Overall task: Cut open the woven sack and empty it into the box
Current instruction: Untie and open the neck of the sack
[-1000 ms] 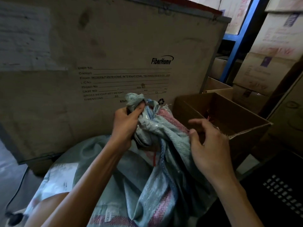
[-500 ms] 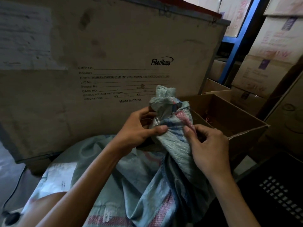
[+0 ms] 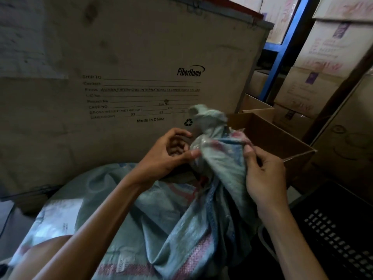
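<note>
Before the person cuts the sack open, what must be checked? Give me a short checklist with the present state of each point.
1. Tied neck of the grey-green woven sack with pink stripes is raised and in view: ok.
2. Left hand pinches the neck: ok.
3. Right hand holds the fabric below the knot: ok.
4. Cutting tool in hand: not ok, none visible.
5. Open brown cardboard box stands beside the sack, flaps open: ok.
6. Room left inside the box: cannot tell.
</note>
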Motion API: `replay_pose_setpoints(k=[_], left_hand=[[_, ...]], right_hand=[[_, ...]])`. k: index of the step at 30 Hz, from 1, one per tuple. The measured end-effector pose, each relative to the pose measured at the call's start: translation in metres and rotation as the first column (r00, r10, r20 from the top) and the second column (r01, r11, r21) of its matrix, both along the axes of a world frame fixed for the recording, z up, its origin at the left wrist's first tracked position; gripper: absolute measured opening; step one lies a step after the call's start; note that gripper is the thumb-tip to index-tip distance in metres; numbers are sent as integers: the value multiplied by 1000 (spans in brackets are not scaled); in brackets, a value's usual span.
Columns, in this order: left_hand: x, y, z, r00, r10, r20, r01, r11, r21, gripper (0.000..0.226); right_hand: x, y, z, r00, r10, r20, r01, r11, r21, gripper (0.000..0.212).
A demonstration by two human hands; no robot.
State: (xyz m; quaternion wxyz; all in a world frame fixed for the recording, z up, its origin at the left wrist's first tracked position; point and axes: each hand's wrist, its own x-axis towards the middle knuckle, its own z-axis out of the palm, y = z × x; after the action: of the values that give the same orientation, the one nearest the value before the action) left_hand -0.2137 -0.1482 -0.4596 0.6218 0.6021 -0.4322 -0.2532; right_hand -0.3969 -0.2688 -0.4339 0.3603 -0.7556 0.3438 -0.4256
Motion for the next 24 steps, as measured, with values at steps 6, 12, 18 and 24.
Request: replay_pose_setpoints(k=[6,12,18,24], left_hand=[[-36,-11,-20,984,-7,-181,18,998,62,40],[-47,-24,-11,920,146,-365,-172,984,-41,29],[-11,-18,5,671,324,-667,-381,922,65,46],[11,-7,2,837,510,-201,-510,859,56,59]], right_hand=[[4,13,7,959,153,237,-234,900,367,30],[1,18,11,997,34,-72,-35,999,-9,85],[-11,7,10,997,-32,-69,6,936,-351,5],[-18,-7,11,969,-248,-16,227,910,-348,6]])
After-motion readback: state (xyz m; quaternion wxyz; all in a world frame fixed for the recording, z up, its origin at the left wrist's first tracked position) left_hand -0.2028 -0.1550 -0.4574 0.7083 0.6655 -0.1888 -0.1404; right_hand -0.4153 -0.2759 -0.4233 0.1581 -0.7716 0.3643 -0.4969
